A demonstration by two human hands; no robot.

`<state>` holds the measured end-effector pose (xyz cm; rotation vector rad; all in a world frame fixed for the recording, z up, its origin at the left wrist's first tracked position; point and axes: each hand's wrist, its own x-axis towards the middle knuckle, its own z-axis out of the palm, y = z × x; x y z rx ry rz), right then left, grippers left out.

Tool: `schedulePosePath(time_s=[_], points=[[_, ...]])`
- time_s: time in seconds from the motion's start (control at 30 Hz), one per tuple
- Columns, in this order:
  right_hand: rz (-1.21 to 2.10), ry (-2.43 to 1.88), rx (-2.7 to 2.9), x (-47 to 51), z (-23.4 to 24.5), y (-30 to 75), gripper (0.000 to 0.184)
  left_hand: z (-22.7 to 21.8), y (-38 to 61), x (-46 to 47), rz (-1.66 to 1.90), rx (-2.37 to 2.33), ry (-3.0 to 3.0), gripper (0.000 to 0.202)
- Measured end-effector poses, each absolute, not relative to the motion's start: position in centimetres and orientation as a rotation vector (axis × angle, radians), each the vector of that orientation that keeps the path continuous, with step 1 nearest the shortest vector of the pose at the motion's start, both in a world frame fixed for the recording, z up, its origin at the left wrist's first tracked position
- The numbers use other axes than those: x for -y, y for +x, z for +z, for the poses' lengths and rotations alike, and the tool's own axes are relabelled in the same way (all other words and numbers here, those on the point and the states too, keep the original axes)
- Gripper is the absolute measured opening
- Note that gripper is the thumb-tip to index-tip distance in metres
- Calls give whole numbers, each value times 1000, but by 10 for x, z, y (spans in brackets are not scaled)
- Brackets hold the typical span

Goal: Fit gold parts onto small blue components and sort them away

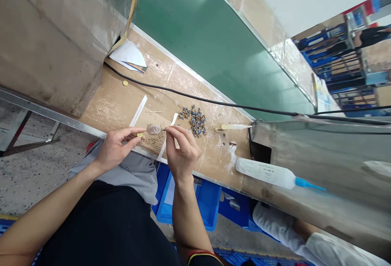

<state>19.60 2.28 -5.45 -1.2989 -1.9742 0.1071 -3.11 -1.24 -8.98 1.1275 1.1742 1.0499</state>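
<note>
My left hand [117, 147] is closed in a pinch on a small round yellow disc [139, 135] at the table's front edge. My right hand [182, 148] is closed too, its fingertips on a thin, dark-tipped tool [163, 130] whose exact kind I cannot make out. That tip points left, close to a small clear dish [153, 129] lying between my hands. Tiny brownish pieces [155, 140] are scattered just in front of the dish. Beyond my right hand lies a pile of small brass-coloured and blue parts [197, 121].
A black cable [189, 97] crosses the cardboard-covered table. To the right lie a narrow pale tube [235, 126] and a white bottle with a blue nozzle [265, 172]. Another yellow disc [125, 83] lies at the back left. A blue bin [209, 205] sits below the edge; another person's sleeve [275, 221] shows nearby.
</note>
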Motion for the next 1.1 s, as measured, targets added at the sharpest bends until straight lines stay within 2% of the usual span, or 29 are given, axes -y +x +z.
schedulePosePath(time_s=[0.93,1.1], points=[[153,-1393,1911,-20,-53,198,20,-88,-31,14,1038,-1154,1057,33],[385,-1323,1718,0,-38,194,17,-75,-24,26,1021,-1148,1033,33]])
